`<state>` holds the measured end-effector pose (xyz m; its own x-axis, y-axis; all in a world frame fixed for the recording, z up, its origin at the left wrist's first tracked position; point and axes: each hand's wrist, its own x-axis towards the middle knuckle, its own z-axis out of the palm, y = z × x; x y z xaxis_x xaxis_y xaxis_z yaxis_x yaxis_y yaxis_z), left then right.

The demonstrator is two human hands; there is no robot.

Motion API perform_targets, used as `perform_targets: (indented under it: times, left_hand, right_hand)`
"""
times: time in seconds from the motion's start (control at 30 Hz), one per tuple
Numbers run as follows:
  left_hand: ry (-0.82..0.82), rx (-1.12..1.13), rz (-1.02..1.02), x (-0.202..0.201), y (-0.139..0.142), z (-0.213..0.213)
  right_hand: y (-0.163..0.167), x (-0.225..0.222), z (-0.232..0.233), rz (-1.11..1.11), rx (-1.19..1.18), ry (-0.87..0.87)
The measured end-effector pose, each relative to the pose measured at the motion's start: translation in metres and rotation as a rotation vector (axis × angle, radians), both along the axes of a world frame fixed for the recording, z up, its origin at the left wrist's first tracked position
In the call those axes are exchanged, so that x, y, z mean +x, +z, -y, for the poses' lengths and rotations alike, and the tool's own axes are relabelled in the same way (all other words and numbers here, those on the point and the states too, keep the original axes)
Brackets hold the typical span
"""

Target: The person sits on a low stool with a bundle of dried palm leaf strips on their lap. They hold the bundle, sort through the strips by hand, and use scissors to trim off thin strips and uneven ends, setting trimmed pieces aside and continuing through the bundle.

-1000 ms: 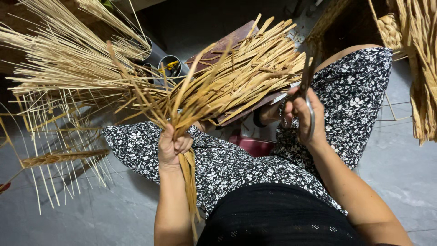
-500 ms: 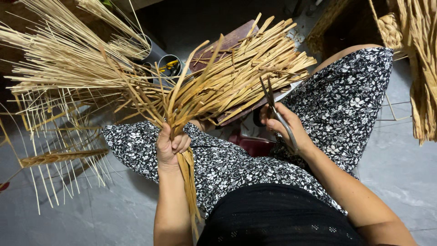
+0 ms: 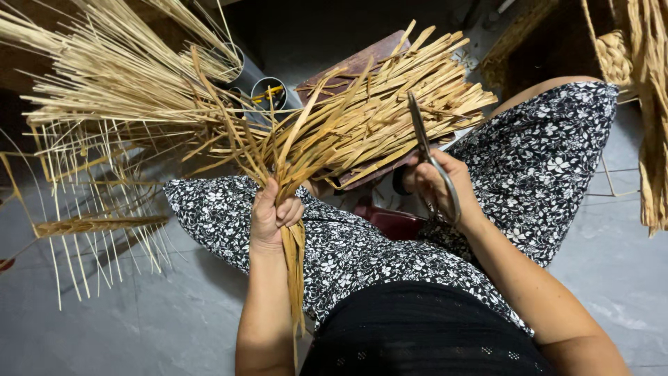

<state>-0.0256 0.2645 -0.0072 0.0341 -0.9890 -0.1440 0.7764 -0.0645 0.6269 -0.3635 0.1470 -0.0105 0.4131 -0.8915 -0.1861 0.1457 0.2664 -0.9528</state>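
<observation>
Above the lap, a straw bundle (image 3: 362,118) is clenched by the left hand (image 3: 273,216) while scissors (image 3: 426,150), gripped by the right hand (image 3: 438,188), could be misaimed and nick fingers.

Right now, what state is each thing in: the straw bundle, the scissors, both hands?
Left hand: closed around the bundle's neck.
Straw bundle: gripped upright, strips fanned out above the fist.
Right hand: fingers through the scissor handles.
Scissors: blades up, tips at the strips, look nearly closed.
Small round container: open, behind the bundle.
</observation>
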Motion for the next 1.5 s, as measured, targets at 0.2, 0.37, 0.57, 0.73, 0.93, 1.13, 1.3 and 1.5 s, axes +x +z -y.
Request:
perform_targets:
  times: [0.2, 0.37, 0.57, 0.73, 0.93, 1.13, 1.3, 1.5]
  left_hand:
    - [0.036, 0.016, 0.032, -0.004, 0.014, 0.002]
    - [0.037, -0.005, 0.114, -0.01, 0.032, 0.006]
    - [0.022, 0.019, 0.339, -0.014, 0.058, 0.008]
    - [-0.007, 0.001, 0.484, -0.03, 0.088, 0.02]
    - [-0.039, 0.0, 0.541, -0.089, 0.136, 0.051]
    - [0.004, -0.116, 0.498, -0.166, 0.197, 0.089]
    - [0.173, -0.402, 0.604, -0.162, 0.246, 0.117]
    - [0.186, -0.645, 0.559, -0.136, 0.286, 0.14]
  right_hand:
    - [-0.005, 0.006, 0.028, -0.299, 0.109, -0.012]
    - [-0.016, 0.016, 0.058, -0.891, -0.511, -0.065]
    - [-0.026, 0.037, 0.071, -1.092, -0.565, 0.034]
    - [0.011, 0.038, 0.053, -1.01, -0.674, 0.125]
    - [0.072, 0.051, -0.019, -0.135, -0.375, 0.593]
    - [0.098, 0.071, -0.063, 0.253, -0.079, 0.597]
    - [0.098, 0.046, -0.057, 0.482, 0.087, 0.68]
    - [0.104, 0.017, -0.045, 0.419, 0.118, 0.735]
